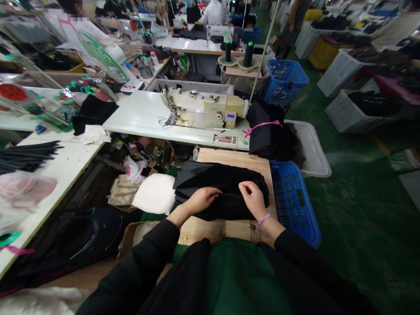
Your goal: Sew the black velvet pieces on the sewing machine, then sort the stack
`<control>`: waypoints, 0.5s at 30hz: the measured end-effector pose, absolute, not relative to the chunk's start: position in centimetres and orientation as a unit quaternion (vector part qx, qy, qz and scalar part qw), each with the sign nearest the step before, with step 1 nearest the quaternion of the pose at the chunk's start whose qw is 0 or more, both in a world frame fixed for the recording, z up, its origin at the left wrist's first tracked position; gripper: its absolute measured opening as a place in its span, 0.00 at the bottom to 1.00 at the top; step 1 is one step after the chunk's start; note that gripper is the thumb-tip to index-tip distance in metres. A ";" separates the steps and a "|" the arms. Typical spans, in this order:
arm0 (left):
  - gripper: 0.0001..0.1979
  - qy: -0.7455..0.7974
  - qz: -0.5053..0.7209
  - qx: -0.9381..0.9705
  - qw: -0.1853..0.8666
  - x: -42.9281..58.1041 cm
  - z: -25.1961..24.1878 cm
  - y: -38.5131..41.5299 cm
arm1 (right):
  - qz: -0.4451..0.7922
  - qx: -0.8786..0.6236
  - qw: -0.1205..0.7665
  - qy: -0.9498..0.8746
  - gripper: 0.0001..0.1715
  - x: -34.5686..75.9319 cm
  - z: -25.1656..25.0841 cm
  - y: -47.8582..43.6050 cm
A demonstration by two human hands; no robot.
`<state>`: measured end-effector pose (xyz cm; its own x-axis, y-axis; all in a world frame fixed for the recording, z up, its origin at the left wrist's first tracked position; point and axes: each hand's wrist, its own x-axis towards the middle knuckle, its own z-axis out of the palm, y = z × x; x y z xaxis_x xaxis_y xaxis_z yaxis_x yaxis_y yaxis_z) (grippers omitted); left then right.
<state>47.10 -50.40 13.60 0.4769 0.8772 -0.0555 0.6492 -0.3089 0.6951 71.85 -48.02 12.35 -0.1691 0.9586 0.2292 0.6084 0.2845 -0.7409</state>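
A pile of folded black fabric [213, 179] lies on a wooden board [229, 159] in front of me. My left hand [201, 199] rests on the near left part of the pile, fingers curled over the cloth. My right hand [252, 197] pinches the top layer of the black fabric near its right end, fingers closed on it. A pink band circles my right wrist. Small scissors [254, 228] lie on the board just under that wrist.
A cream sewing machine [205, 109] sits on a white table [138, 116] ahead. A tied black bundle [267, 131] stands beside it. A blue crate [295, 201] is at my right, a white cushion [154, 194] at my left. Bins line the green floor.
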 end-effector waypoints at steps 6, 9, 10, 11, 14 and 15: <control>0.19 0.537 0.196 0.791 0.217 46.9 16.5 -44.1 | 0.100 -0.487 0.338 -0.799 0.04 73.7 13.0 -50.4; 0.24 0.627 0.170 0.754 0.097 47.7 16.1 -42.7 | 0.123 -0.387 0.220 -0.887 0.09 73.2 12.0 -51.0; 0.26 0.635 0.173 0.750 0.067 48.0 15.7 -43.0 | 0.130 -0.373 0.201 -0.896 0.13 73.0 11.5 -51.0; 0.27 0.626 0.183 0.756 0.049 48.4 15.3 -43.7 | 0.134 -0.365 0.183 -0.903 0.14 72.7 11.1 -50.9; 0.17 0.525 0.183 0.826 0.091 49.2 13.7 -47.3 | 0.156 -0.358 0.144 -0.909 0.11 72.0 10.0 -50.3; 0.14 0.491 0.169 0.846 0.122 49.3 13.2 -48.7 | 0.168 -0.358 0.136 -0.908 0.10 71.8 9.8 -50.0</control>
<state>49.28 -48.65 13.17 0.4600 0.8722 0.1663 0.7893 -0.4874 0.3734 71.82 -50.01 9.77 -0.7070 0.6958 0.1269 0.6046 0.6876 -0.4021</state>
